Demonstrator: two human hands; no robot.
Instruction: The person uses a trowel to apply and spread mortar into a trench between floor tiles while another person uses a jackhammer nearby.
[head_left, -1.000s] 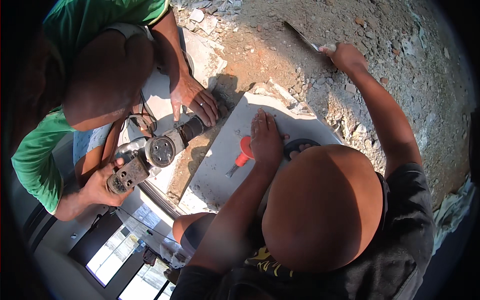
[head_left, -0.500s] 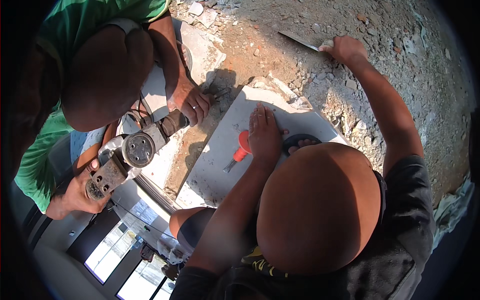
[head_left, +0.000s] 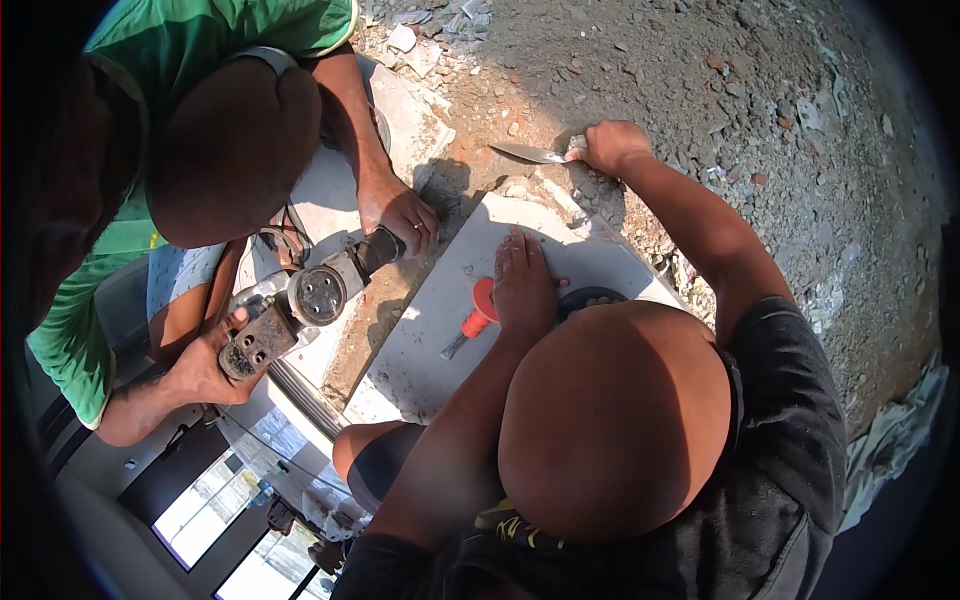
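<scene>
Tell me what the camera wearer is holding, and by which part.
The right hand holds the trowel by its handle. The left hand lies flat on the slab, gripping nothing.

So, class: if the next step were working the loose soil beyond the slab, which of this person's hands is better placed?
Probably the right hand: it grips a trowel-like tool over the loose soil. The left hand rests on the pale slab.
</scene>
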